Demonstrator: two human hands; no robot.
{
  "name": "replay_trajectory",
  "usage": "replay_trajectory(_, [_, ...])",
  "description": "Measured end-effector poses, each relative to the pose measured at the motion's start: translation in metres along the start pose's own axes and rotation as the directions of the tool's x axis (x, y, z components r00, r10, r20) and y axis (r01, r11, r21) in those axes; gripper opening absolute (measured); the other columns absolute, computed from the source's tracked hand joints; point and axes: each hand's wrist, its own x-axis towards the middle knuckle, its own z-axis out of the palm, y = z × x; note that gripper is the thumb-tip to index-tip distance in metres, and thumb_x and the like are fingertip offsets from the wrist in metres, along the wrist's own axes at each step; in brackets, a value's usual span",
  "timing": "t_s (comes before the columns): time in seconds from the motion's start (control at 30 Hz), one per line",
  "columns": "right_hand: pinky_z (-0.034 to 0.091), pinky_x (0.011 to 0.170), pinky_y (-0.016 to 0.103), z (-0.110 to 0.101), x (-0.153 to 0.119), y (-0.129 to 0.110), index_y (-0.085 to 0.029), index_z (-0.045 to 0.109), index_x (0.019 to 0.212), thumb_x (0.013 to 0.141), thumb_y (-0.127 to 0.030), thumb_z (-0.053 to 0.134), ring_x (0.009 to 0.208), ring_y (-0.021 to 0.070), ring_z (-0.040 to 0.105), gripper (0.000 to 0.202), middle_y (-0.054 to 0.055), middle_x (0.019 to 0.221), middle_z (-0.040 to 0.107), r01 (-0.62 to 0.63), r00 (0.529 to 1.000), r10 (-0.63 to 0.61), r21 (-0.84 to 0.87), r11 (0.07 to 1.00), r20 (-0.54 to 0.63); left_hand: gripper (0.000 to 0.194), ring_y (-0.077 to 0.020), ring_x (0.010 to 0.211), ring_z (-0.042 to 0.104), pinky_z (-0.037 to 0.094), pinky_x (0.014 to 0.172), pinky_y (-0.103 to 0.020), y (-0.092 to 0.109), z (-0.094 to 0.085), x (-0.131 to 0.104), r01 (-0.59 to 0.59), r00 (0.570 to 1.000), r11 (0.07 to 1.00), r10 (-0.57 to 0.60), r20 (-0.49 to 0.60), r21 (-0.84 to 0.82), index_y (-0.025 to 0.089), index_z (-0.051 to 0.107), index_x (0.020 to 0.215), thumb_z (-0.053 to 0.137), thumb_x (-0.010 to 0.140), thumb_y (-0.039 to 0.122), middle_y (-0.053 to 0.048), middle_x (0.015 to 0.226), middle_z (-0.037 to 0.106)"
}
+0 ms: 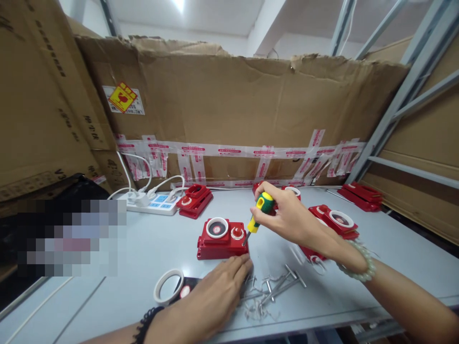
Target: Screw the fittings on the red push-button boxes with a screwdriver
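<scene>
My right hand grips a green and yellow screwdriver, its tip resting on the right front corner of a red device. That device lies flat mid-table and bears a white ring around a dark disc and a small red dome. My left hand lies low in front of it, fingers extended and close together, fingertips by its front right edge. Beside that hand are a loose white ring and a dark plate, partly covered. Metal rods with T-shaped ends lie to its right, among white strings.
More red devices sit at the back left, right and far right. A white power strip with plugged cables stands back left. Cardboard walls the back; a metal frame rises at right.
</scene>
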Motion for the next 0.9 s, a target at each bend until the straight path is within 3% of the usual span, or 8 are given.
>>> replay_trajectory(0.1, [0.032, 0.051, 0.022, 0.0, 0.0, 0.0, -0.022, 0.044, 0.078, 0.077, -0.025, 0.054, 0.051, 0.0081, 0.037, 0.011, -0.007, 0.06, 0.049, 0.016, 1.0, -0.016, 0.006, 1.0, 0.001, 0.055, -0.0297, 0.127, 0.039, 0.037, 0.105, -0.042, 0.003, 0.0, 0.004, -0.009, 0.998, 1.0, 0.008, 0.059, 0.023, 0.004, 0.036, 0.133, 0.039, 0.077, 0.0, -0.019, 0.139, 0.041])
replay_trajectory(0.2, [0.031, 0.05, 0.021, 0.001, -0.001, 0.0, -0.022, 0.044, 0.078, 0.077, -0.024, 0.054, 0.05, 0.0077, 0.036, 0.011, -0.008, 0.059, 0.049, 0.022, 1.0, -0.022, 0.001, 1.0, 0.001, 0.053, -0.0264, 0.113, 0.05, 0.042, 0.099, -0.039, 0.005, 0.002, 0.001, 0.006, 0.999, 0.997, -0.004, 0.038, -0.073, 0.008, 0.046, 0.126, 0.039, 0.075, -0.003, -0.015, 0.124, 0.053])
replay_trajectory(0.37, [0.032, 0.05, 0.021, 0.0, 0.0, -0.002, -0.021, 0.045, 0.08, 0.078, -0.025, 0.054, 0.051, 0.0077, 0.039, 0.01, -0.007, 0.06, 0.05, 0.029, 1.0, -0.029, 0.005, 1.0, 0.004, 0.054, -0.0203, 0.106, 0.052, 0.046, 0.092, -0.034, 0.001, 0.003, -0.01, -0.02, 0.986, 0.971, -0.02, -0.167, -0.237, 0.021, 0.042, 0.127, 0.038, 0.078, -0.002, -0.008, 0.119, 0.053])
replay_trajectory(0.47, [0.033, 0.052, 0.021, 0.001, 0.0, -0.002, -0.021, 0.046, 0.081, 0.078, -0.026, 0.054, 0.053, 0.0079, 0.04, 0.01, -0.007, 0.061, 0.051, 0.039, 0.999, -0.039, -0.003, 0.999, -0.003, 0.049, -0.023, 0.114, 0.046, 0.041, 0.097, -0.041, -0.017, -0.005, -0.011, -0.021, 0.905, 0.991, -0.039, -0.424, -0.136, 0.024, 0.04, 0.126, 0.04, 0.082, 0.004, -0.008, 0.124, 0.049])
replay_trajectory(0.57, [0.032, 0.053, 0.022, 0.002, 0.002, -0.004, -0.021, 0.047, 0.082, 0.077, -0.026, 0.054, 0.053, 0.0083, 0.04, 0.01, -0.006, 0.061, 0.051, 0.035, 0.999, -0.035, -0.02, 0.999, -0.001, 0.047, -0.0297, 0.122, 0.038, 0.032, 0.101, -0.05, -0.044, -0.017, -0.007, 0.108, 0.797, 0.994, -0.1, -0.595, -0.021, 0.022, 0.038, 0.127, 0.052, 0.082, 0.017, -0.012, 0.131, 0.043])
replay_trajectory(0.7, [0.03, 0.052, 0.023, 0.001, 0.005, -0.009, -0.021, 0.046, 0.079, 0.075, -0.024, 0.054, 0.051, 0.0086, 0.037, 0.009, -0.006, 0.06, 0.051, 0.027, 0.999, -0.026, -0.064, 0.998, 0.027, 0.071, -0.0326, 0.127, 0.032, 0.031, 0.103, -0.05, -0.071, -0.023, 0.003, 0.129, 0.873, 0.986, -0.162, -0.46, -0.102, 0.022, 0.028, 0.134, 0.064, 0.076, 0.038, -0.014, 0.139, 0.034])
replay_trajectory(0.8, [0.029, 0.051, 0.023, 0.0, 0.007, -0.013, -0.021, 0.045, 0.078, 0.072, -0.021, 0.053, 0.052, 0.0087, 0.038, 0.01, -0.006, 0.061, 0.052, 0.041, 0.997, -0.036, -0.074, 0.996, 0.062, 0.056, -0.0276, 0.114, 0.047, 0.04, 0.095, -0.044, -0.079, -0.019, 0.007, 0.096, 0.919, 0.971, -0.171, -0.356, -0.219, 0.022, 0.035, 0.127, 0.061, 0.081, 0.039, -0.012, 0.128, 0.045])
replay_trajectory(0.9, [0.027, 0.05, 0.024, 0.0, 0.011, -0.013, -0.022, 0.043, 0.078, 0.074, -0.021, 0.052, 0.051, 0.0092, 0.039, 0.01, -0.005, 0.061, 0.052, 0.06, 0.993, -0.049, -0.107, 0.992, 0.108, 0.046, -0.024, 0.101, 0.052, 0.042, 0.088, -0.04, -0.08, -0.016, 0.008, 0.07, 0.925, 0.959, -0.166, -0.343, -0.274, 0.02, 0.04, 0.121, 0.06, 0.082, 0.037, -0.009, 0.115, 0.051])
